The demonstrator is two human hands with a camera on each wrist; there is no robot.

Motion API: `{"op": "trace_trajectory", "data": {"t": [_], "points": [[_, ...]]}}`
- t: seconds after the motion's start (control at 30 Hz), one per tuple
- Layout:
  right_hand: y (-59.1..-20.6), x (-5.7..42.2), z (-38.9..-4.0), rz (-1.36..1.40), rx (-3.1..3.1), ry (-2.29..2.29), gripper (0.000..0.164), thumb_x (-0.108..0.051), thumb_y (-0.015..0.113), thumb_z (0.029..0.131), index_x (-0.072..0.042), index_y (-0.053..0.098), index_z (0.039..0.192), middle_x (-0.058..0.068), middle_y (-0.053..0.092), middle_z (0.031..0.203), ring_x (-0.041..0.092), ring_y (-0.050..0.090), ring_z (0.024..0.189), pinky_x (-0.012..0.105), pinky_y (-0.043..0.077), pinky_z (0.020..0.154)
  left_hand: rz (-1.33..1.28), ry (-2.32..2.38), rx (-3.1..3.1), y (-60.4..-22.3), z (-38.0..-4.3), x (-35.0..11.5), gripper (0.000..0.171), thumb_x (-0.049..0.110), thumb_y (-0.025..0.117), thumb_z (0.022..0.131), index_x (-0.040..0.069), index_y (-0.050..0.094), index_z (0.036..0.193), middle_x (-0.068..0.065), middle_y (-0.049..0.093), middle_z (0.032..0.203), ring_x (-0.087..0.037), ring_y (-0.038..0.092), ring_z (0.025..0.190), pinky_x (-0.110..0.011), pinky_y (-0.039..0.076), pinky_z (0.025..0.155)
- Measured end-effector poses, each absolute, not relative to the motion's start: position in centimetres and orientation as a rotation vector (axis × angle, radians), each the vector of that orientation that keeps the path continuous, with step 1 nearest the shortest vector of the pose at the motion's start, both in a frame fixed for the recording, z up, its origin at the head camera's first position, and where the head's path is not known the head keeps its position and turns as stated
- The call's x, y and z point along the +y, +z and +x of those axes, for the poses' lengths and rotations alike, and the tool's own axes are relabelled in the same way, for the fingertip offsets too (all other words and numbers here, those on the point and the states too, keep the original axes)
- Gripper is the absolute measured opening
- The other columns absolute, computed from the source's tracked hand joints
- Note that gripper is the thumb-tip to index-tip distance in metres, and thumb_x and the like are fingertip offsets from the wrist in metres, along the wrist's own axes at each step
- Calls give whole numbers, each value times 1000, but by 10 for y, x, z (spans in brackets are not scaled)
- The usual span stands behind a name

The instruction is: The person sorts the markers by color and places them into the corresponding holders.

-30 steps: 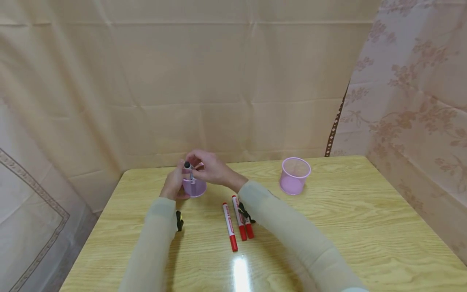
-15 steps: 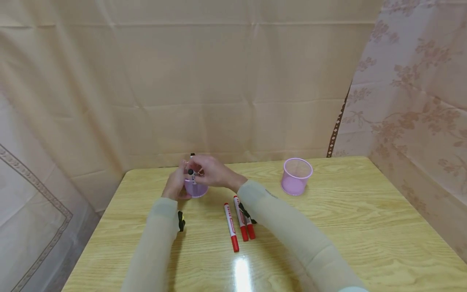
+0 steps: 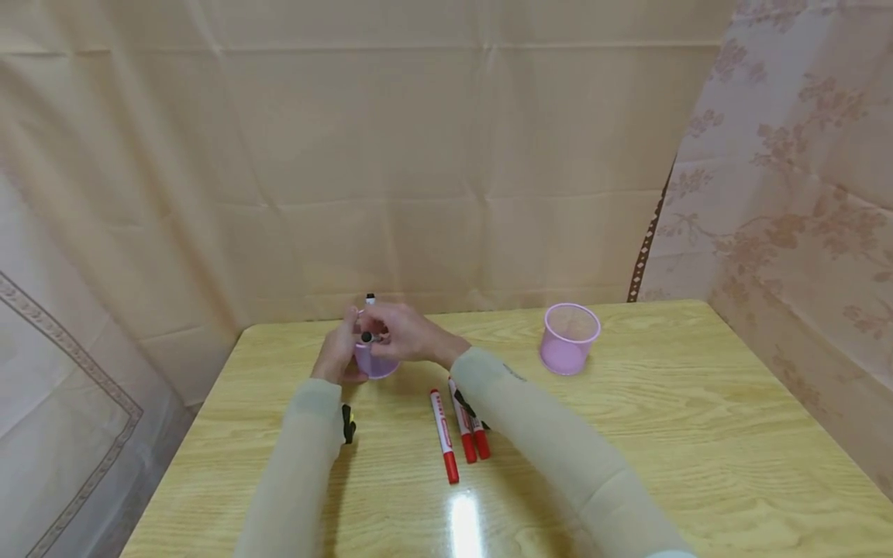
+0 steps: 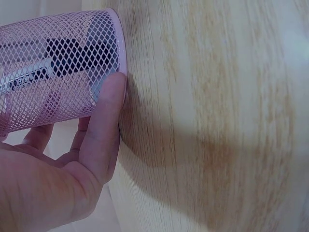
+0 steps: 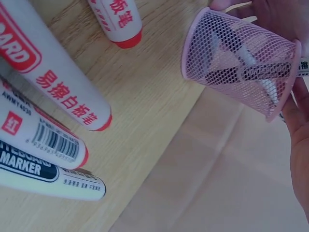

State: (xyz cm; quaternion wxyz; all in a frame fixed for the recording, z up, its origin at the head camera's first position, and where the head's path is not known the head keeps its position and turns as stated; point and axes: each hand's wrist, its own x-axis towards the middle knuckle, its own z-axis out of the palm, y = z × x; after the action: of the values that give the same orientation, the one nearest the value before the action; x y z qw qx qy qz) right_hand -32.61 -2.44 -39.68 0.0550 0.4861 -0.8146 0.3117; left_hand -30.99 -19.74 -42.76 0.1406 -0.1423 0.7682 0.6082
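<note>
My left hand (image 3: 336, 350) grips a pink mesh pen cup (image 3: 377, 366) at the back left of the table. In the left wrist view, its fingers (image 4: 104, 125) curl round the cup's side near the base. My right hand (image 3: 412, 333) is at the cup's mouth, pinching a black-ended whiteboard marker (image 3: 367, 338) that reaches down inside. A second black-ended marker (image 3: 370, 298) sticks up behind the right fingers. Through the mesh in the right wrist view, a marker (image 5: 270, 72) and another crossing it show within the cup (image 5: 241, 63).
A second pink mesh cup (image 3: 570, 341) stands at the back right. Red-capped whiteboard markers (image 3: 444, 434) lie mid-table, partly under the right forearm. In the right wrist view, a dark-labelled marker (image 5: 53, 176) lies beside them. A curtain (image 3: 446, 155) hangs behind the table.
My right hand has moved slightly down, lowering the marker deeper into the cup. The other marker's black end has come into sight behind the fingers. The left hand keeps its hold.
</note>
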Motion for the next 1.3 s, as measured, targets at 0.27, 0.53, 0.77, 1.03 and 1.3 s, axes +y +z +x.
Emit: {"op": "trace_trajectory", "data": {"t": [0.27, 0.53, 0.77, 1.03, 1.3], "points": [[-401, -28, -331, 1489, -2421, 885, 21, -7, 74, 87, -7, 61, 104, 0, 63, 94, 11, 60, 88, 20, 53, 78, -403, 1785, 2214, -427, -312, -198, 83, 71, 20, 101, 9, 39, 153, -20, 37, 155, -43, 45, 129, -51, 56, 84], [-405, -30, -331, 1444, -2446, 882, 23, -4, 73, 83, -12, 54, 93, 0, 59, 87, 10, 54, 79, 17, 46, 67, -437, 1773, 2211, -430, -314, -198, 83, 72, 20, 100, 10, 43, 150, -22, 40, 150, -42, 49, 123, -47, 58, 80], [-406, -30, -331, 1400, -2427, 938, 23, -3, 71, 82, -11, 53, 94, 0, 59, 90, 14, 59, 84, 17, 48, 70, -449, 1753, 2212, -434, -317, -200, 86, 75, 20, 98, 11, 39, 153, -24, 40, 150, -42, 49, 121, -46, 58, 78], [-408, -28, -332, 1365, -2357, 900, 28, -2, 75, 79, -9, 52, 93, 1, 55, 87, 13, 55, 78, 17, 45, 65, -472, 1768, 2202, -435, -319, -199, 83, 73, 21, 99, 12, 44, 150, -19, 40, 152, -41, 46, 125, -47, 59, 77], [-409, -32, -331, 1368, -2406, 811, 27, -6, 77, 82, -10, 53, 94, -1, 53, 89, 9, 52, 81, 17, 46, 67, -444, 1756, 2193, -436, -319, -199, 83, 73, 20, 100, 12, 41, 153, -18, 43, 150, -39, 47, 125, -47, 58, 79]]}}
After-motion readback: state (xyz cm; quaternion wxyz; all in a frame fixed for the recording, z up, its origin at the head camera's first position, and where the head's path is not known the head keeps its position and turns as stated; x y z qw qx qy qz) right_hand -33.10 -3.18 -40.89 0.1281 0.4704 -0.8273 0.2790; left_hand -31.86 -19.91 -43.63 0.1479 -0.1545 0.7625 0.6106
